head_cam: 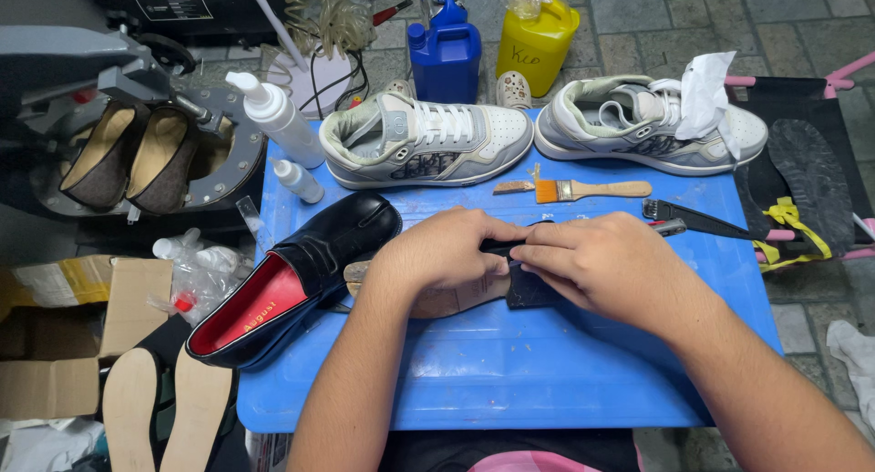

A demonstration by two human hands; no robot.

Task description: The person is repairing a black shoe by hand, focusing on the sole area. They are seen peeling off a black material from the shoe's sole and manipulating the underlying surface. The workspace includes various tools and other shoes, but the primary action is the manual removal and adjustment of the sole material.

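Hands, left (447, 249) and right (597, 258), each grip closed on a dark sole piece (529, 290) mid blue worktop (510, 372) (black loafer (301, 271) just left), which might skew if thumb pressure goes uneven.

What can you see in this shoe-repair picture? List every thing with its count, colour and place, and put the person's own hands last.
Work table: 1, blue, centre.
Loafer: 1, black with red lining, table left.
Sneakers: 2, grey-white, table's far edge.
Brush: 1, wooden handle, before the sneakers.
Pliers: 1, black, table right.
Squeeze bottles: 2, white, table's far left corner.
Jugs: 1 blue, 1 yellow, floor behind.
Rubber sole: 1, black, far right.
Cardboard box: 1, brown, floor left.
Sole piece: 1, black, under the hands.
Left hand: pressing the sole piece.
Right hand: pressing it too.
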